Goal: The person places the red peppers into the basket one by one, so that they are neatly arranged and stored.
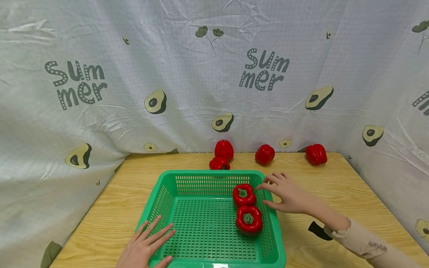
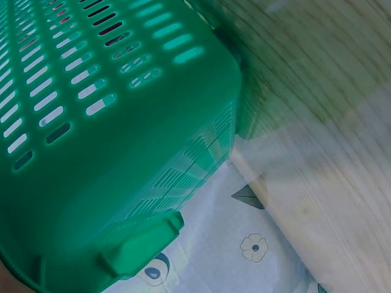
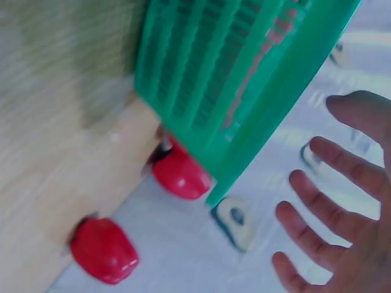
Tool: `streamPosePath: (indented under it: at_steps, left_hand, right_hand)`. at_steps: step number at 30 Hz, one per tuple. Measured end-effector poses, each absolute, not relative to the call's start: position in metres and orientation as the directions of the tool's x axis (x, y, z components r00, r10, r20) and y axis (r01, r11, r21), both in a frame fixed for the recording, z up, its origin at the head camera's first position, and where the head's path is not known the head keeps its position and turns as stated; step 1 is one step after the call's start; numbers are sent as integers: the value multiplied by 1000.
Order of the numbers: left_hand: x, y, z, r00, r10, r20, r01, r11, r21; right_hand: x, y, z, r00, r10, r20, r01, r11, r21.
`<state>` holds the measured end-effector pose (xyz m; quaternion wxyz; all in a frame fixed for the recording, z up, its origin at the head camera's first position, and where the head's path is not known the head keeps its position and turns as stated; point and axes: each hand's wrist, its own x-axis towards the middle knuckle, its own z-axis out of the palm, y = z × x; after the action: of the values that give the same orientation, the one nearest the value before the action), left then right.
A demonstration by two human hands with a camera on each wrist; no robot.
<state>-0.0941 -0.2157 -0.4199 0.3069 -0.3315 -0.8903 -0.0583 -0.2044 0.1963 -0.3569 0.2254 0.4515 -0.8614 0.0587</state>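
Two red bell peppers, a far one (image 1: 247,201) and a near one (image 1: 248,227), sit against the right wall inside a green plastic basket (image 1: 201,227), stems up. Just above the basket's right rim, beside the far pepper, hovers my right hand (image 1: 291,194); its fingers are apart and loosely bent, holding nothing. The right wrist view shows that hand (image 3: 366,244) with fingers spread, near the basket's rim (image 3: 281,122). Over the front left rim lies my left hand (image 1: 140,247), fingers straight and spread. In the left wrist view the basket's outer side (image 2: 122,134) fills much of the picture.
Behind the basket, a red pepper (image 1: 224,149) stands by a lower one (image 1: 219,163). Farther right along the wooden table's back are another pepper (image 1: 264,155) and one near the corner (image 1: 316,154). A printed curtain (image 1: 187,74) hangs behind.
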Motion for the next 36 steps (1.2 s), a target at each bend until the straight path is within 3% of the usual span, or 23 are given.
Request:
streamPosePath:
  at_steps: [7,13,21,26,31,36]
  left_hand:
    - [-93,-216,-420,-596,551,584,627,774,-91]
    - [-93,-216,-419,-593,555,584,627,772,-98]
    - [-93,-216,-419,-594,555,582,627,773,-97]
    - [-93,-216,-419,-599,554,578,625,775,-95]
    - [-93,-217,-420,-595,555,581,623,776,-103]
    - [-95,-217,-421,-588,561,583,627,771,-110]
  right_hand:
    - [-233,206,-358,-544,-702,460,-773,632,51]
    - [-259,209,-361,-541,-705,459,-767,637,73]
    - [-303,203,-360,-469,-775,424,-798,577,172]
    - [-331,194,-360,-436,-835,337,-787,535,308]
    - [-350,183,-360,-415,-875,248,-794,482,372]
    - [-366,167,-361,-342,-926,163,-790,377,484]
